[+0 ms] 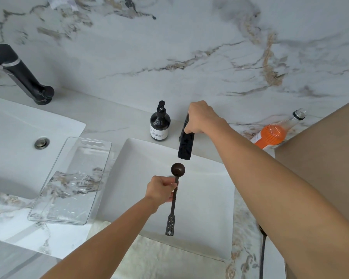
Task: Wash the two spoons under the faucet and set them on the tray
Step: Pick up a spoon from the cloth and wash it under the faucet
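Observation:
A dark brown long-handled spoon point(173, 208) with a round bowl and a perforated flat end is gripped near its bowl by my left hand point(160, 191). The bowl sits just below the spout of the black faucet point(185, 147), over the white sink point(206, 198). My right hand point(199, 117) rests closed on the top of that faucet, at its handle. A clear tray point(73, 180) lies on the counter left of the sink, wet and with no spoon on it. A second dark handle point(262, 250) pokes out under my right forearm, mostly hidden.
A dark pump bottle point(160, 123) stands behind the sink, left of the faucet. A bottle of orange liquid point(274, 132) lies at the back right. A second sink point(18, 150) with a black faucet point(22, 75) is at the left. A tan panel point(330, 141) rises at the right.

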